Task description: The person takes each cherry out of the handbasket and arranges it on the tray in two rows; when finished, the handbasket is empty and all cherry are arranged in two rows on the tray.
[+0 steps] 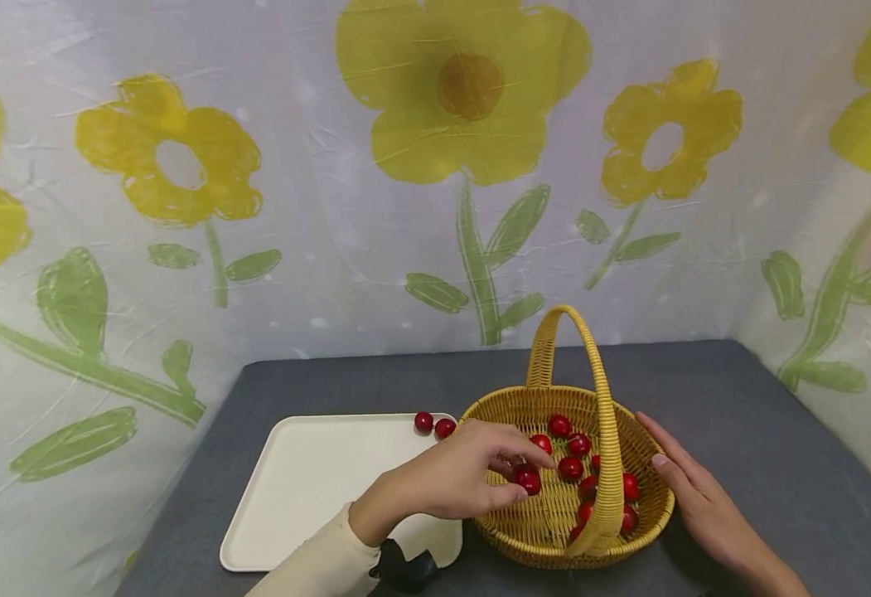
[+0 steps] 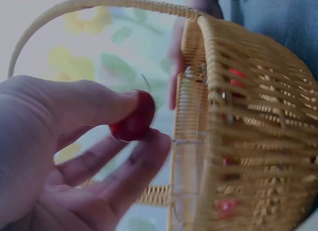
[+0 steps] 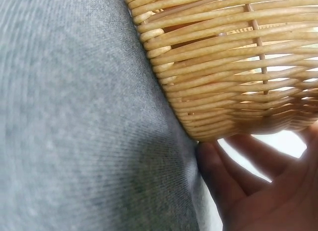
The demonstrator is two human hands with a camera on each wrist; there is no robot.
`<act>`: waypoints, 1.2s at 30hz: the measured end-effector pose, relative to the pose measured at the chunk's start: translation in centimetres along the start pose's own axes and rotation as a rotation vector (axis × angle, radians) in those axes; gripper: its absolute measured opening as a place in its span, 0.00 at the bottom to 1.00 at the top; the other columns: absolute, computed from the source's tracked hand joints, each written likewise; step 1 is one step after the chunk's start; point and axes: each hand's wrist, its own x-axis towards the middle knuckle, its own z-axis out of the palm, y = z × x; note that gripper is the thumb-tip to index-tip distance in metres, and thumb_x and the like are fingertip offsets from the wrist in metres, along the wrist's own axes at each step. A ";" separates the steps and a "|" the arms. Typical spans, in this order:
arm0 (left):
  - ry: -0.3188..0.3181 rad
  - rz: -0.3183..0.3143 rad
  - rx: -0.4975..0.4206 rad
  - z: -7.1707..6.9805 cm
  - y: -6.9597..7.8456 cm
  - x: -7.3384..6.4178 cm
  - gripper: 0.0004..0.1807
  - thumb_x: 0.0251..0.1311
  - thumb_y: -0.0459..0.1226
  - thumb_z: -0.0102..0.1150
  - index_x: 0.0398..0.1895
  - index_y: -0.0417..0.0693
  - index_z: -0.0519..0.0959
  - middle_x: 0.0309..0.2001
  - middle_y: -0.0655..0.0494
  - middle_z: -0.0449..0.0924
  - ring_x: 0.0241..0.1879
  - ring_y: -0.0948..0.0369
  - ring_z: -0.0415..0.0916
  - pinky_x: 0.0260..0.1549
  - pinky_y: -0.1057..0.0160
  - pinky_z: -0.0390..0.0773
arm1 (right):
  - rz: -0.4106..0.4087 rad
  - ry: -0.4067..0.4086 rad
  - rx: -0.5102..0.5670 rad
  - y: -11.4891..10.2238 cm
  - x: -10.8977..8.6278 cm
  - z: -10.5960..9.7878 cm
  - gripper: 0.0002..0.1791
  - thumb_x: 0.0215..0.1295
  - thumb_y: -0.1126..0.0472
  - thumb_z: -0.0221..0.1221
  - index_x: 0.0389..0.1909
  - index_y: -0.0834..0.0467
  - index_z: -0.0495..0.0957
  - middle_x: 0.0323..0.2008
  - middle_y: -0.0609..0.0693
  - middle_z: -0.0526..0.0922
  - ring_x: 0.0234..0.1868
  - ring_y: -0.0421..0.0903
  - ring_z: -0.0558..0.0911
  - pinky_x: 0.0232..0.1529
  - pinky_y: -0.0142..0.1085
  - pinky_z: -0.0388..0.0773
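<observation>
My left hand (image 1: 459,471) is over the wicker basket (image 1: 505,405) and pinches a dark red cherry (image 1: 528,479) between thumb and fingers. In the left wrist view the cherry (image 2: 136,115), its thin stem showing, is level with the basket's rim. Several red cherries (image 1: 571,468) lie inside the basket, mostly toward its right side. With its fingers extended, my right hand (image 1: 707,502) rests against the basket's right outer side. The right wrist view shows fingertips (image 3: 208,159) touching the woven wall (image 3: 238,92).
A white tray (image 1: 316,481) lies left of the basket, with two cherries (image 1: 433,425) at its far right corner. The basket's tall handle (image 1: 605,398) arches over it. Beneath everything is a dark grey table (image 1: 711,398), and a flower-printed cloth (image 1: 316,249) hangs behind.
</observation>
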 end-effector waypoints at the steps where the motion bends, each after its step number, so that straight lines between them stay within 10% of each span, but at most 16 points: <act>1: 0.035 -0.019 -0.036 -0.2 -0.1 -0.5 0.19 0.71 0.32 0.71 0.63 0.55 0.88 0.58 0.62 0.88 0.55 0.74 0.82 0.58 0.72 0.83 | 0.001 0.000 -0.001 0.0 0.0 0.0 0.30 0.93 0.47 0.38 0.89 0.31 0.47 0.89 0.55 0.52 0.86 0.55 0.55 0.59 0.08 0.56; 8: 0.248 -0.019 -0.237 -1.4 -1.5 -4.2 0.19 0.66 0.27 0.74 0.58 0.51 0.88 0.56 0.54 0.89 0.55 0.64 0.87 0.58 0.64 0.87 | -0.014 0.005 0.006 0.2 -0.1 0.0 0.31 0.93 0.49 0.39 0.89 0.31 0.47 0.89 0.54 0.53 0.86 0.41 0.53 0.59 0.08 0.56; 20: 0.494 -0.077 -0.224 -5.2 -5.2 -10.2 0.21 0.64 0.22 0.72 0.57 0.50 0.88 0.58 0.48 0.87 0.54 0.53 0.89 0.55 0.58 0.90 | -0.010 0.001 0.003 0.2 0.1 0.0 0.31 0.93 0.48 0.39 0.89 0.31 0.47 0.89 0.55 0.52 0.86 0.49 0.54 0.59 0.09 0.57; 27: 0.503 -0.167 -0.191 -5.9 -7.7 -11.3 0.20 0.63 0.20 0.69 0.57 0.42 0.88 0.56 0.43 0.88 0.52 0.50 0.91 0.53 0.62 0.90 | 0.014 -0.009 -0.004 0.1 0.1 -0.1 0.31 0.93 0.47 0.38 0.89 0.31 0.45 0.89 0.55 0.51 0.86 0.63 0.54 0.58 0.10 0.59; 36: 0.459 -0.288 -0.130 -5.7 -10.2 -10.7 0.18 0.64 0.21 0.69 0.56 0.40 0.88 0.54 0.45 0.90 0.55 0.49 0.91 0.50 0.65 0.90 | 0.005 -0.011 0.000 0.2 0.0 -0.1 0.31 0.93 0.47 0.38 0.89 0.31 0.46 0.89 0.55 0.51 0.87 0.46 0.52 0.58 0.09 0.57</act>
